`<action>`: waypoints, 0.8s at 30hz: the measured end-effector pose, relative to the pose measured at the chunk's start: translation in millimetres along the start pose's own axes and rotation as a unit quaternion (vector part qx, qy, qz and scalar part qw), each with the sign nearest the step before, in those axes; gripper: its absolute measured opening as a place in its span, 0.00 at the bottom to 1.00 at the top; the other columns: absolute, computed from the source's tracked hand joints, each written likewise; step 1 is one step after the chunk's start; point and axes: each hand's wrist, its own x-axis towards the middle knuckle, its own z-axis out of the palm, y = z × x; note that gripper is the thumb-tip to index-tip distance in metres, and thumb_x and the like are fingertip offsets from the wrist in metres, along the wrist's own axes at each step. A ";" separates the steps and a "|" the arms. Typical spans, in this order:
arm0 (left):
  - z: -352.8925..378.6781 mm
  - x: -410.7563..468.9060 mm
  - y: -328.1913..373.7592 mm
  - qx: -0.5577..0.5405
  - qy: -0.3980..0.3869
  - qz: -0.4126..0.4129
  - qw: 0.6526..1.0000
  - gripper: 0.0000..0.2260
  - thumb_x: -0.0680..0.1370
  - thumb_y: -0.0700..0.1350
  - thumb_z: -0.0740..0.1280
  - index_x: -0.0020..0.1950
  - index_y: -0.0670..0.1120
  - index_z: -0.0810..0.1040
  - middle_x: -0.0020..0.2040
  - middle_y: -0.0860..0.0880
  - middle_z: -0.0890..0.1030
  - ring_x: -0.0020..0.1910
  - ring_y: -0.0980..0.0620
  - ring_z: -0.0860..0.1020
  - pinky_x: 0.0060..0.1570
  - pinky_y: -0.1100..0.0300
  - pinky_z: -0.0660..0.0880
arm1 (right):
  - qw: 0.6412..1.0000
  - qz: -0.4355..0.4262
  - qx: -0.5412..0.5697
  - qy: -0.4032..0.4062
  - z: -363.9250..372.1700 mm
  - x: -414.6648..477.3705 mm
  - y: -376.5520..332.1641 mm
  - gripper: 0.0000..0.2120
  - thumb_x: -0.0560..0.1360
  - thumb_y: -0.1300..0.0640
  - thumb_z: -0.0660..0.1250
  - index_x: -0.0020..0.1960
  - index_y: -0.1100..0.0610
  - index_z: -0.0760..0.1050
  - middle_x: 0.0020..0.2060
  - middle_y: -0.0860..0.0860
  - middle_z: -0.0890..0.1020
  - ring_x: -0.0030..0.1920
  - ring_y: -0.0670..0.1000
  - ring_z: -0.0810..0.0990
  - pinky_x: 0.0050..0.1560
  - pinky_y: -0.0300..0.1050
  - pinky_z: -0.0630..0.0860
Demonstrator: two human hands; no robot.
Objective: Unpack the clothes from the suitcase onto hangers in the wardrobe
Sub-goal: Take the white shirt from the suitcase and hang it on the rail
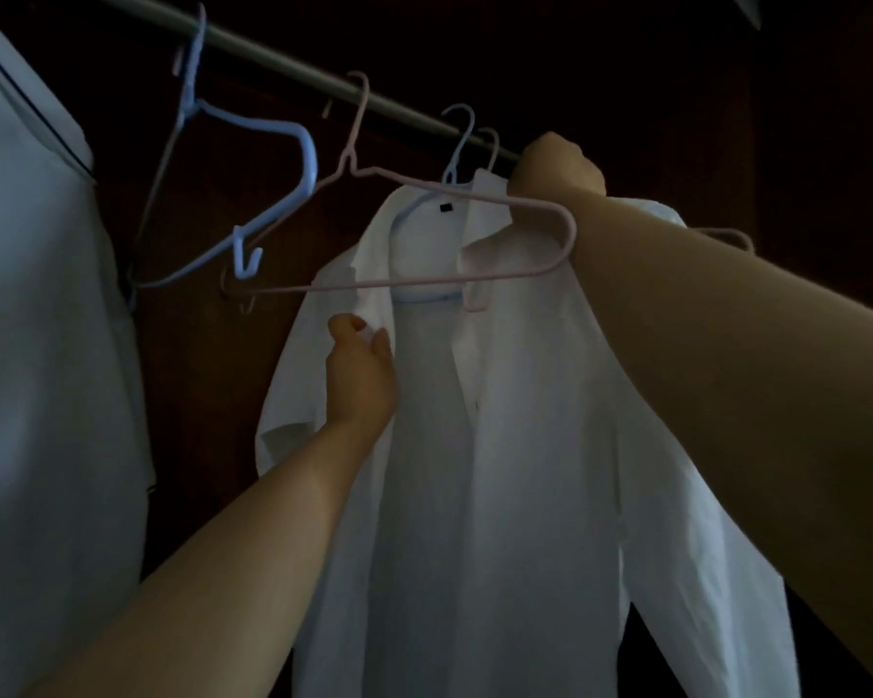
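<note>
Shirt (500,445) hanging on rail (273,52): left hand (361,365) pinches its front edge, right hand (558,166) fisted by collar, hold unclear; next, straighten and release.

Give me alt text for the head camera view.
A white shirt on a blue hanger hangs at the wardrobe rail; the left hand pinches its front edge, the right hand is raised at the rail. An empty pink hanger hangs in front.

Left hand (361,365) raised, pinching; right hand (558,163) raised, fisted.
</note>
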 end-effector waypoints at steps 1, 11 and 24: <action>-3.7 -1.4 -5.2 -0.015 -0.013 0.010 1.000 0.12 0.80 0.45 0.63 0.60 0.41 0.66 0.49 0.44 0.75 0.45 0.50 0.74 0.41 0.63 0.68 | 1.000 0.002 0.012 -0.006 6.8 0.7 0.9 0.04 0.78 0.63 0.60 0.47 0.56 0.72 0.39 0.52 0.75 0.41 0.53 0.75 0.43 0.48 0.73; -5.1 -33.4 -49.5 0.062 -0.045 -0.006 0.997 0.11 0.76 0.38 0.65 0.34 0.44 0.70 0.32 0.50 0.72 0.29 0.58 0.68 0.25 0.71 0.64 | 0.992 -0.101 0.078 0.006 29.4 -39.9 33.3 0.13 0.77 0.51 0.61 0.59 0.54 0.76 0.52 0.53 0.78 0.54 0.54 0.78 0.57 0.51 0.75; -24.4 -135.3 -88.5 0.017 -0.053 -0.005 0.998 0.06 0.77 0.35 0.63 0.40 0.40 0.74 0.34 0.47 0.75 0.31 0.55 0.71 0.30 0.68 0.66 | 0.959 -0.257 -0.050 -0.112 94.1 -205.3 91.1 0.25 0.72 0.53 0.68 0.66 0.62 0.71 0.60 0.62 0.74 0.54 0.65 0.76 0.57 0.54 0.72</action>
